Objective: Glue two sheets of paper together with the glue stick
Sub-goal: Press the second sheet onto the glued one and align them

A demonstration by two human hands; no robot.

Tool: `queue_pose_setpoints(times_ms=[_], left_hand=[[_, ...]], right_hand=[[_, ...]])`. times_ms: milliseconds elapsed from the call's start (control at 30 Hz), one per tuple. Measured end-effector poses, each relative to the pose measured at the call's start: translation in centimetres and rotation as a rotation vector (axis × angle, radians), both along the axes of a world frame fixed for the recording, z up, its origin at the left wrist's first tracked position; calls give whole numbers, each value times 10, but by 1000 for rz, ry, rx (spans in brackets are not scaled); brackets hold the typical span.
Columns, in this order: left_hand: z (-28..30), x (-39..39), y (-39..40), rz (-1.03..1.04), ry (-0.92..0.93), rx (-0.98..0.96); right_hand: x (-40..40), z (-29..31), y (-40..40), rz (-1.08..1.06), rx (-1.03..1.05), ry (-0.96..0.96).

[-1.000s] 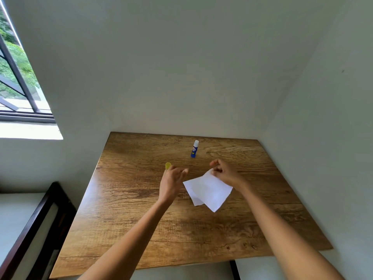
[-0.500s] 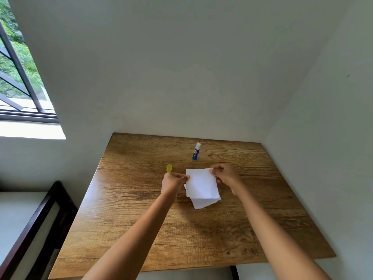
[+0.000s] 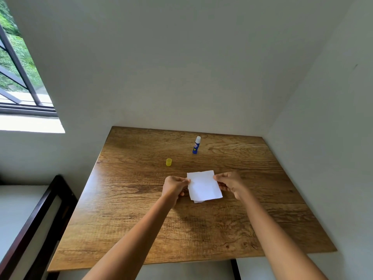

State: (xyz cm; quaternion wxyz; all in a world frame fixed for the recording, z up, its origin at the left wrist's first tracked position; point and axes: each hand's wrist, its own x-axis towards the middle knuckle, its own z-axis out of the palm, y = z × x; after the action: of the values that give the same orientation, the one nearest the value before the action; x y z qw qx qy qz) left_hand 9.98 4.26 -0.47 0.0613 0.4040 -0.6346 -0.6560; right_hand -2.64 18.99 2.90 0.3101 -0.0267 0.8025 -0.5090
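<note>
The table has a wood-grain top, brown with dark wavy figure, smooth and with a soft sheen where the window light falls near its left edge. The top sheet is plain white paper, matt and slightly rippled, and the lower sheet peeking from beneath looks the same. The glue stick is glossy blue plastic with a white, matt-looking tip. The cap looks like translucent yellow plastic. The walls are painted matt, off-white. The window frame is dark and smooth, seemingly metal.
</note>
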Motion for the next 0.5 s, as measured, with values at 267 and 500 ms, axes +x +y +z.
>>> queue_pose_setpoints(times_ms=[267, 500], left_hand=[[-2, 0, -3, -25, -48, 32], [-3, 0, -3, 24, -51, 51]], right_hand=[[-6, 0, -7, -5, 50, 60], [-6, -4, 1, 40, 26, 2]])
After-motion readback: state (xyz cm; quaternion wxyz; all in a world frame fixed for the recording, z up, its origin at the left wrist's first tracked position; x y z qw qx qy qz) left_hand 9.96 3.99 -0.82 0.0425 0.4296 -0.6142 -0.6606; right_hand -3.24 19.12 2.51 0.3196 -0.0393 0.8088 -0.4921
